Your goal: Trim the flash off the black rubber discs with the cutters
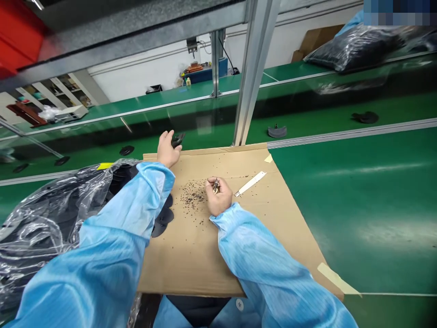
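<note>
My left hand (168,151) is raised at the far edge of the cardboard, its thumb and fingers on a curved black plastic part (178,140). Over the middle of the cardboard, my right hand (220,198) is closed around small metal pliers (216,186); most of the tool is hidden in the palm. Tiny black bits (194,197) are scattered just left of that hand. To its right lies a cream-handled utility knife (251,183). Several round black plastic parts (164,216) rest near my left forearm, partly covered by the sleeve.
The cardboard sheet (194,273) is taped onto a green work surface (355,196). A clear plastic bag (44,228) of black parts bulges at the left. Beyond a metal post (254,73), a green belt carries black parts, including a curved one (277,132).
</note>
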Tool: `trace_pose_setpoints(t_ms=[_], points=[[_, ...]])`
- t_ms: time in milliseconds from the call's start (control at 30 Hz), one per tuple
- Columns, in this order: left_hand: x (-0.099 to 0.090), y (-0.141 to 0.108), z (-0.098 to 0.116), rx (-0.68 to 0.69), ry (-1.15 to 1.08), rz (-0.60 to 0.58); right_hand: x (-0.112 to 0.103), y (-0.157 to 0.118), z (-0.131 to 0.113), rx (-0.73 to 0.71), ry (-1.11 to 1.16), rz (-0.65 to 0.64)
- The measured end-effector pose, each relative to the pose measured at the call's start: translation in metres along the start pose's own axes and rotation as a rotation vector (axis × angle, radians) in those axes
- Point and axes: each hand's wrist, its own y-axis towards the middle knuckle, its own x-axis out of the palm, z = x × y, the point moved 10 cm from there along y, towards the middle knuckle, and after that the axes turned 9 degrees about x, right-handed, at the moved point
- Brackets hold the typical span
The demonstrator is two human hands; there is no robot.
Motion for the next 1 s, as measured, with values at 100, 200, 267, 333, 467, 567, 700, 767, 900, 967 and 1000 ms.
trace_pose_setpoints(t_ms=[100, 200, 267, 333, 467, 567, 700, 767, 900, 967, 1000], points=[[0.027, -0.021, 0.008, -0.036, -0.124, -0.047, 0.000, 0.000, -0.003, 0.002, -0.008, -0.016], [0.055, -0.077, 0.020, -0.221, -0.331, -0.136, -0.002, 0.001, -0.005, 0.005, -0.005, -0.011], [0.063, -0.114, 0.039, -0.260, -0.410, -0.181, -0.004, 0.001, -0.004, 0.013, 0.006, -0.008], [0.065, -0.143, 0.054, -0.281, -0.504, -0.180, -0.003, 0.001, -0.001, 0.016, 0.033, -0.016], [0.061, -0.175, 0.058, -0.212, -0.572, -0.086, -0.002, 0.000, 0.000, -0.013, 0.075, -0.015], [0.059, -0.183, 0.050, -0.085, -0.573, -0.052, -0.001, -0.002, -0.002, -0.034, 0.051, -0.013], [0.064, -0.185, 0.054, 0.078, -0.555, -0.158, 0.003, -0.002, 0.000, -0.011, 0.001, -0.047], [0.062, -0.185, 0.059, 0.129, -0.525, -0.173, 0.006, -0.001, 0.003, -0.003, -0.042, -0.054], [0.056, -0.185, 0.072, 0.208, -0.404, -0.150, 0.007, -0.002, 0.003, -0.062, -0.090, -0.023], [0.055, -0.184, 0.074, 0.216, -0.370, -0.131, 0.008, -0.003, 0.002, -0.077, -0.109, -0.009], [0.055, -0.184, 0.074, 0.214, -0.365, -0.125, 0.008, -0.003, 0.002, -0.076, -0.120, -0.008]])
